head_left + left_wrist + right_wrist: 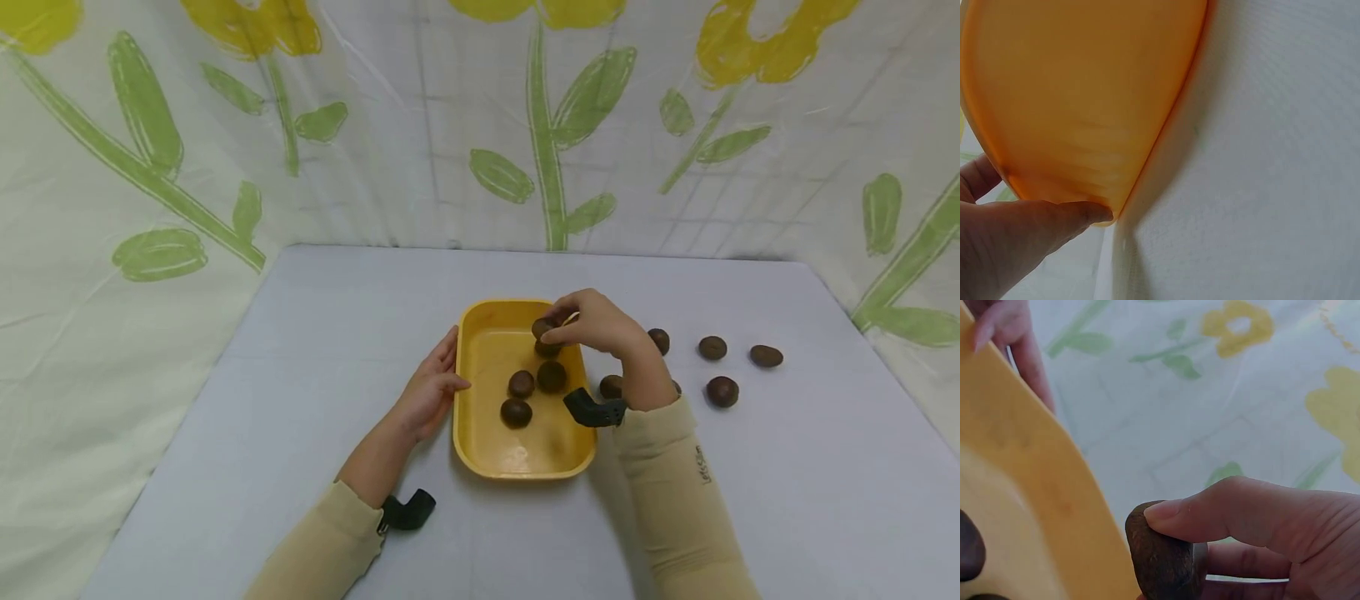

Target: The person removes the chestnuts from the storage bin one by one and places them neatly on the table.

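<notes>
A yellow plastic tray (487,458) with rounded corners sits at the middle of the table. My left hand (431,392) grips its left rim, thumb (1079,212) at the edge and fingers along the outer wall. Over the tray's far right corner my right hand (600,323) pinches a dark brown, pebble-like stone (1163,556) between thumb and fingers. Below that stone, another dark stone (547,349) is partly covered in the head view. Three more lie in the tray, among them a rounder stone (552,377) and the nearest stone (516,412).
Right of the tray, several similar stones lie on the white-covered table (300,417), including one stone (722,392) and a flatter stone (766,357). My right forearm hides part of this group. A flower-painted sheet (420,167) hangs behind the table.
</notes>
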A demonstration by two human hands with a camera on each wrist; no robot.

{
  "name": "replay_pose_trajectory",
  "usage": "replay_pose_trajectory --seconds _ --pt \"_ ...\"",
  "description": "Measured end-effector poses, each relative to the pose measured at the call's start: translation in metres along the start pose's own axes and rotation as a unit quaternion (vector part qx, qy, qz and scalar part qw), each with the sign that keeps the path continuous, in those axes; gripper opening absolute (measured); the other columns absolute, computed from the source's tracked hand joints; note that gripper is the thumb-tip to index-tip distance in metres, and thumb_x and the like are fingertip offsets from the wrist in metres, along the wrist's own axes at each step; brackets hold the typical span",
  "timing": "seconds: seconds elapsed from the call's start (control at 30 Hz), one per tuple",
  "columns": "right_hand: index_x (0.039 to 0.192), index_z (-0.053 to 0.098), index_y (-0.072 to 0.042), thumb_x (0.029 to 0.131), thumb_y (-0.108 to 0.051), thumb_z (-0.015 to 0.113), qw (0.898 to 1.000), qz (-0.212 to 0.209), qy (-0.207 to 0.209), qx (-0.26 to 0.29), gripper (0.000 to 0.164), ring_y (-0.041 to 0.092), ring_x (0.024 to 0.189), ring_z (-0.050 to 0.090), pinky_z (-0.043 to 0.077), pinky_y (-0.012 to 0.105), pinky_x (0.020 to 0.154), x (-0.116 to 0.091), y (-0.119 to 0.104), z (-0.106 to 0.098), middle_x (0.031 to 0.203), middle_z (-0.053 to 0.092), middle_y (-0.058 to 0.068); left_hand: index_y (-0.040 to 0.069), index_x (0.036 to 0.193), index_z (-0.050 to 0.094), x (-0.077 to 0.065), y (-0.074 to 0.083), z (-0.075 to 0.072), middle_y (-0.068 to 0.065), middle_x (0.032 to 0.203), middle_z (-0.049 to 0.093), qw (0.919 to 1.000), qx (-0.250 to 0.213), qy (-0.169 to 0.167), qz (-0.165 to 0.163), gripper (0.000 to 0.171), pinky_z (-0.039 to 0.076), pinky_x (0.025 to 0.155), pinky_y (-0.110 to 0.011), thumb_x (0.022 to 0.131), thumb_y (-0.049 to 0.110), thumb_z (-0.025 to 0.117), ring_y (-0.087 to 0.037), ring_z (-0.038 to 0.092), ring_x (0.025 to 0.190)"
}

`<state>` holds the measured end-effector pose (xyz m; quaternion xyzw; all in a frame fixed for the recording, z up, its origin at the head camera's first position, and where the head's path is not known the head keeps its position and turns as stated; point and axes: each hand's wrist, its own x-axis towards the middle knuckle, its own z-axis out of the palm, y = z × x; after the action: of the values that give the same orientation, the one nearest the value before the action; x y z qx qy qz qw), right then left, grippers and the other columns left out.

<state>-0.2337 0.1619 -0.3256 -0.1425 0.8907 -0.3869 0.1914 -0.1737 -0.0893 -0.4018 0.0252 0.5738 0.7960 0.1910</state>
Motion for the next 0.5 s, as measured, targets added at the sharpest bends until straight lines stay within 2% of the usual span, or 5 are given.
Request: replay_pose_trajectory --seconds 0.1,0.2,0.33,0.5 --pt "0.117 0.061 -0.002 0.084 -0.022 0.066 1.0 0.015 0.006 0.01 0.039 0.021 0.086 0.063 0.052 0.033 0.072 -0.007 0.006 -0.006 0.11 0.062 0.016 0.015 0.151 0.003 0.0 0.0 0.0 0.0 0.158 0.003 1.0 -0.003 0.0 -0.001 0.083 0.016 0.116 -0.039 0.082 -0.018 0.037 -0.016 0.004 0.146" --pt "0.117 0.062 -0.002 0.083 -0.025 0.067 0.999 0.024 0.02 0.007 0.041 0.018 0.082 0.063 0.052 0.03 0.068 -0.017 0.009 -0.013 0.109 0.063 0.016 0.015 0.151 0.003 0.001 0.0 0.0 0.0 0.158 0.003 1.0 -0.006 0.0 -0.001 0.084 0.016 0.117 -0.039 0.082 -0.018 0.037 -0.016 0.004 0.146" --pt "0.116 0.063 -0.003 0.082 -0.028 0.068 0.998 0.032 0.047 -0.022 0.042 0.024 0.09 0.064 0.053 0.036 0.078 -0.033 0.013 -0.024 0.111 0.063 0.016 0.015 0.151 0.004 0.001 0.0 0.0 0.0 0.158 0.003 1.0 -0.003 -0.001 -0.001 0.084 0.017 0.116 -0.038 0.082 -0.018 0.037 -0.016 0.004 0.146" --pt "0.12 0.061 -0.003 0.083 -0.033 0.067 0.995 0.055 0.068 -0.049 0.048 0.03 0.104 0.06 0.049 0.043 0.086 -0.052 0.021 -0.036 0.119 0.061 0.017 0.015 0.151 0.004 0.002 -0.001 -0.001 0.001 0.158 0.004 1.0 -0.003 0.0 0.0 0.083 0.017 0.116 -0.038 0.082 -0.018 0.037 -0.016 0.005 0.146"
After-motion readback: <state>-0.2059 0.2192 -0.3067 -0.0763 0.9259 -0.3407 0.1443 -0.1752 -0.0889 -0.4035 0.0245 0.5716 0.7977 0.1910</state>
